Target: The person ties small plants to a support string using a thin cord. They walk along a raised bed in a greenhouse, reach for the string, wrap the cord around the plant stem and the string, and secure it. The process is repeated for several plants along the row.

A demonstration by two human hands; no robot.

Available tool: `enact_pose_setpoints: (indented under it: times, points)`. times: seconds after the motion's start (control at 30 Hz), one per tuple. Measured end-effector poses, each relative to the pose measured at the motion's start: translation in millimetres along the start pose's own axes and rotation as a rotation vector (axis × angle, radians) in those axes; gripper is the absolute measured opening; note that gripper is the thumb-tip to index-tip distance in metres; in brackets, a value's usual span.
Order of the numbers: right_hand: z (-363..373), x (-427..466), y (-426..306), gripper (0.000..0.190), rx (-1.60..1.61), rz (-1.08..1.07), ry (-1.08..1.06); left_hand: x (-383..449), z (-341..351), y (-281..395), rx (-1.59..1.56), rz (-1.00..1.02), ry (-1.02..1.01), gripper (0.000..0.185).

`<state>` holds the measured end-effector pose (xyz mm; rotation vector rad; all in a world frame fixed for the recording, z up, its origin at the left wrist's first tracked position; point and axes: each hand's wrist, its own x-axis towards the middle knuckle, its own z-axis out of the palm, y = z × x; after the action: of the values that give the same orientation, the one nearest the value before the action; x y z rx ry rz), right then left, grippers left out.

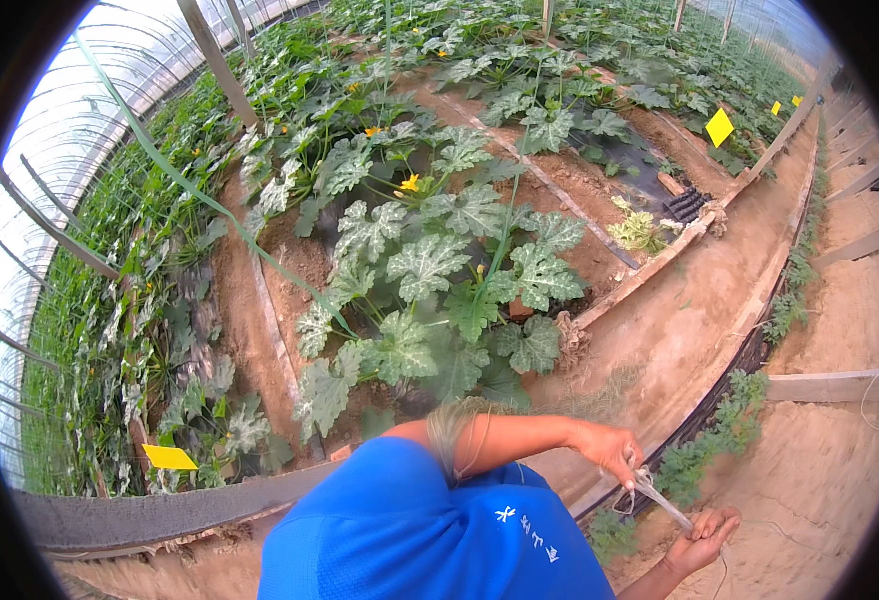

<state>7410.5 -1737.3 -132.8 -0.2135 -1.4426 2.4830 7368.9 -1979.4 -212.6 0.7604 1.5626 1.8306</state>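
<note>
Both hands are at the lower right, beside the blue shirt. My left hand [613,454] grips one end of a whitish twisted strip [664,501], with loops of thin string hanging under the fingers. Lower and further right, my right hand [702,534] is closed on the strip's other end, and it runs fairly straight between them. A loose hank of thin pale-green twine [448,442] hangs around my left forearm near the elbow. A thin string trails from my right hand. Whether the strip is plastic or cloth, I cannot tell.
Squash plants [424,262] with mottled leaves and yellow flowers grow ahead in soil beds. A green strap [206,196] and strings rise among them. A concrete-edged channel [679,330] passes on the right, beside low leafy plants [732,420]. Posts and yellow cards [719,127] stand around.
</note>
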Motion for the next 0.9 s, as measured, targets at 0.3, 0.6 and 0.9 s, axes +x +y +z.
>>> enact_pose_setpoints:
  times: [0.3, 0.6, 0.9]
  points:
    - [24.2, 15.1, -32.8, 0.032, -0.313, -0.261, 0.011, -11.8, -19.0, 16.6, 0.526, 0.123, 0.356, 0.014]
    - [-29.2, 29.9, -15.5, 0.039, -0.723, -0.438, 0.034, -13.5, -31.6, 19.3, 0.489, -0.062, 0.366, 0.020]
    - [32.8, -41.2, 84.1, 0.018, -0.711, 0.227, -0.440, -7.5, -5.5, 16.9, 0.246, -0.022, 0.063, 0.040]
